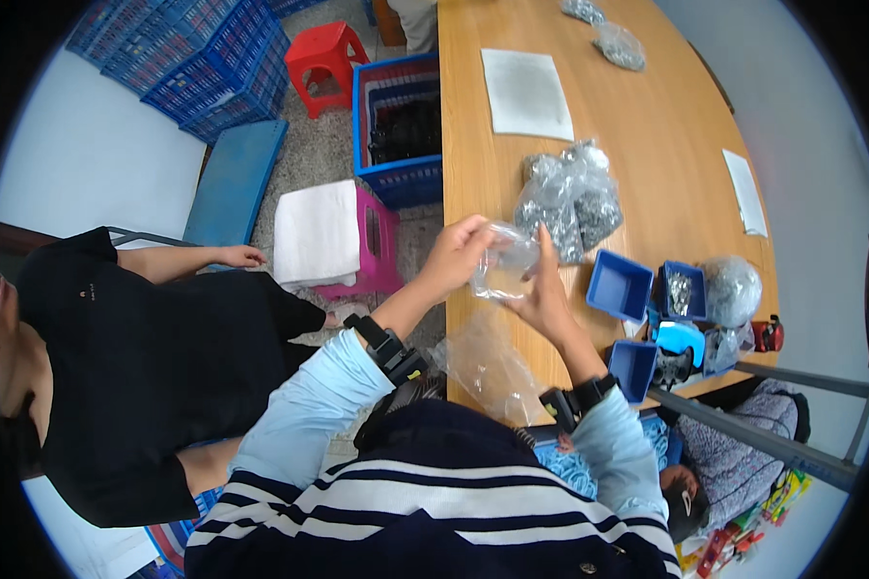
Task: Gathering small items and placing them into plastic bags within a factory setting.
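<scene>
Plastic (505,262) between both hands, just on the near side of the filled bags (572,205).
Head view: the left hand (457,255) and right hand (548,295) each have fingers closed on the clear plastic, one per side, to the near left of the filled bags on the counter (657,179). The right hand is nearer those bags; whether its fingertip touches them, I cannot tell. The plastic's long axis is unclear, being see-through and creased.
</scene>
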`<state>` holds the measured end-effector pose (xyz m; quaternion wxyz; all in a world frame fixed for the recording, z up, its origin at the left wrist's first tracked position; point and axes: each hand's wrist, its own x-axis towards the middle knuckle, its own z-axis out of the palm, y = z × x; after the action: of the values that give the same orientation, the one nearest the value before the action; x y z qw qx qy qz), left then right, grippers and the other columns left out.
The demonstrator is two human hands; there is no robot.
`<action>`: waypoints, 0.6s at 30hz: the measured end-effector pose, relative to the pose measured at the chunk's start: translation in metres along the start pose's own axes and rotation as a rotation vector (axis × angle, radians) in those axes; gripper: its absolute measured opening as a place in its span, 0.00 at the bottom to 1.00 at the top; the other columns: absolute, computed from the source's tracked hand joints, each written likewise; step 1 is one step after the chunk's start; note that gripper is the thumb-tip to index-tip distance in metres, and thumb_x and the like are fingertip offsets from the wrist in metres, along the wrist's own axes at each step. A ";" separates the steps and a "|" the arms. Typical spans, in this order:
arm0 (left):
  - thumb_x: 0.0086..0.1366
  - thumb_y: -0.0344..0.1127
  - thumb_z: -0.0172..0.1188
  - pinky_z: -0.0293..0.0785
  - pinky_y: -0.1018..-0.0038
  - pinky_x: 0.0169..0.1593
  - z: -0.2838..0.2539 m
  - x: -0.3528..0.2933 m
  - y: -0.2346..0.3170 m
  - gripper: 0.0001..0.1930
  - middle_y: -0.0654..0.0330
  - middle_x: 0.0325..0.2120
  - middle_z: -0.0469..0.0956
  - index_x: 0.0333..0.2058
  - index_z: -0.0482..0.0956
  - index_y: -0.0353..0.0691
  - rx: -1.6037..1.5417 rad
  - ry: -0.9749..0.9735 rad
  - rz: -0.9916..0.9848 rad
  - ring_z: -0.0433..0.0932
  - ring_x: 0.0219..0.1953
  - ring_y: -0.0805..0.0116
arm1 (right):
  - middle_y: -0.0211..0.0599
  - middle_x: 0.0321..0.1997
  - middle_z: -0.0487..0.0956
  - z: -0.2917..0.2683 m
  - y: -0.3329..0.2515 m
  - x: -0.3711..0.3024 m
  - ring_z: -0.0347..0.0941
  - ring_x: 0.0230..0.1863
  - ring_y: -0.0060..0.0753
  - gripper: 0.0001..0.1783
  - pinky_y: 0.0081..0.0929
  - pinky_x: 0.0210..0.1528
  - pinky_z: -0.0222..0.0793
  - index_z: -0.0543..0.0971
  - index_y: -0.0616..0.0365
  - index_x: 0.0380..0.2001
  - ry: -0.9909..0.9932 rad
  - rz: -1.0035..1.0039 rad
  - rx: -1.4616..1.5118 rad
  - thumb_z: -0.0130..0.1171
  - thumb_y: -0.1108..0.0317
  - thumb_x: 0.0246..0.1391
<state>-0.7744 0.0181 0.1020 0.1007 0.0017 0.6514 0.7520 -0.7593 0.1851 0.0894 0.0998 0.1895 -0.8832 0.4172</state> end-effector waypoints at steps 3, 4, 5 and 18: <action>0.61 0.33 0.50 0.69 0.80 0.40 0.004 -0.008 0.006 0.08 0.65 0.29 0.74 0.33 0.72 0.36 0.258 -0.283 0.004 0.72 0.35 0.79 | 0.47 0.34 0.73 0.018 0.027 0.000 0.71 0.30 0.38 0.26 0.27 0.30 0.65 0.69 0.59 0.43 -0.235 0.190 0.352 0.63 0.70 0.36; 0.58 0.33 0.53 0.68 0.79 0.42 0.001 -0.010 0.015 0.08 0.65 0.31 0.74 0.35 0.72 0.36 0.213 -0.344 0.010 0.72 0.37 0.78 | 0.45 0.29 0.74 0.021 0.036 -0.001 0.71 0.27 0.36 0.18 0.27 0.28 0.65 0.73 0.60 0.37 -0.314 0.147 0.326 0.61 0.72 0.37; 0.56 0.34 0.56 0.66 0.78 0.45 -0.006 -0.012 0.024 0.10 0.66 0.33 0.73 0.36 0.71 0.37 0.171 -0.397 0.019 0.71 0.38 0.77 | 0.45 0.29 0.74 0.019 0.031 0.001 0.71 0.27 0.36 0.18 0.27 0.28 0.65 0.73 0.60 0.37 -0.314 0.157 0.328 0.61 0.72 0.37; 0.46 0.40 0.64 0.62 0.67 0.52 -0.009 -0.035 -0.055 0.34 0.54 0.46 0.67 0.51 0.60 0.37 0.468 -0.335 -0.005 0.66 0.49 0.62 | 0.39 0.22 0.75 0.029 -0.021 0.004 0.69 0.23 0.21 0.09 0.22 0.28 0.66 0.75 0.63 0.31 -0.309 0.216 0.579 0.57 0.72 0.43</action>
<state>-0.7328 0.0114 0.0509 0.2055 0.1476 0.7814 0.5704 -0.7549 0.1498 0.0869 -0.1379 0.1760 -0.7479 0.6250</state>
